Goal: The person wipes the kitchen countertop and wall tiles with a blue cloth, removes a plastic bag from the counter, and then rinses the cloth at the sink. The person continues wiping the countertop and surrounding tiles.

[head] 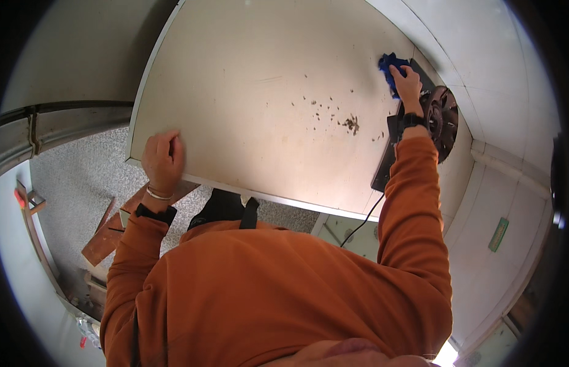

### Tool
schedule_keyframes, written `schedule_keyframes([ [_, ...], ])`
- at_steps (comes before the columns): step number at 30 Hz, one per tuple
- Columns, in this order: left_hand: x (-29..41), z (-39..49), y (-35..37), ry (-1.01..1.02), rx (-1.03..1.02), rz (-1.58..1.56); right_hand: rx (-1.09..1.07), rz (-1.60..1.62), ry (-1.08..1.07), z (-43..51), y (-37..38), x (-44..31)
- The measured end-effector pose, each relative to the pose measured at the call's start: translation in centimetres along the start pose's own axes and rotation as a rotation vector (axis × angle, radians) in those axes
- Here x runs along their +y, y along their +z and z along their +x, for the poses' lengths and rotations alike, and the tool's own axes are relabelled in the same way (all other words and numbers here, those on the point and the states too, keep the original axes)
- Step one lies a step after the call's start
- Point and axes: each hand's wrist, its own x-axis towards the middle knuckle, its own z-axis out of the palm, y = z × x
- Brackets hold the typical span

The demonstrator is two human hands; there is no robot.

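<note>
My right hand (407, 87) grips a crumpled blue cloth (391, 73) against the pale tabletop (229, 105), near its far right side. Beside that hand lies a dark flat base (383, 167), partly hidden under my forearm, with a round, brown, finned part (442, 121) at its right. Small brown crumbs of debris (352, 124) are scattered on the tabletop, with one denser little heap left of the base. My left hand (164, 158) is curled at the table's near left corner, and no object shows in it.
A black cord (362, 225) runs from the base over the table's near edge. White wall panels (500, 91) rise at the right, one bearing a green label (498, 235). Brown boards (100, 243) lie on the speckled floor (82, 183) at the lower left.
</note>
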Motion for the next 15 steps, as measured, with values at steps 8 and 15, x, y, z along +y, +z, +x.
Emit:
schedule_keyframes([
  [8, -0.4, -0.5, 0.4, 0.054, 0.071, -0.042, -0.003, 0.356, 0.01, -17.7, -2.8, -6.2],
  [15, -1.1, -0.9, 1.2, 0.062, 0.104, -0.041, 0.06, 0.928, 0.16, -20.1, -8.7, -4.9],
])
